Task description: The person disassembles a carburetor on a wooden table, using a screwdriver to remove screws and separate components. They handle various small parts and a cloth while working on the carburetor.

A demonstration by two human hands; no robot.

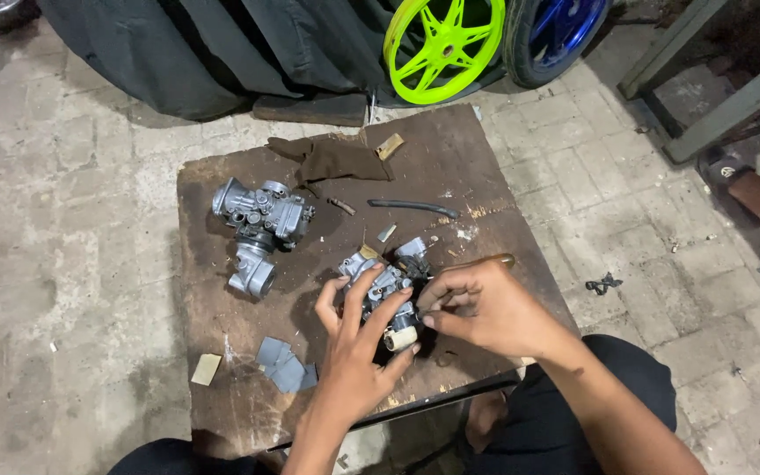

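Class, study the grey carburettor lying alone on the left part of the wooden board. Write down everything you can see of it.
The grey carburettor looks like cast metal, dull silver-grey, with small screws and fittings on its blocky upper body and a round, tube-like opening at its lower end. It lies on its side on the stained brown wooden board, towards the board's left edge. Neither hand touches it; both are busy with another carburettor further right. A brown rag lies apart from it, above.

On the board [222,387]: one carburetor [261,224] near the left edge, another [384,290] mid-board, rag [336,158] toward the far edge, perhaps sandpaper scraps [285,365] near front.
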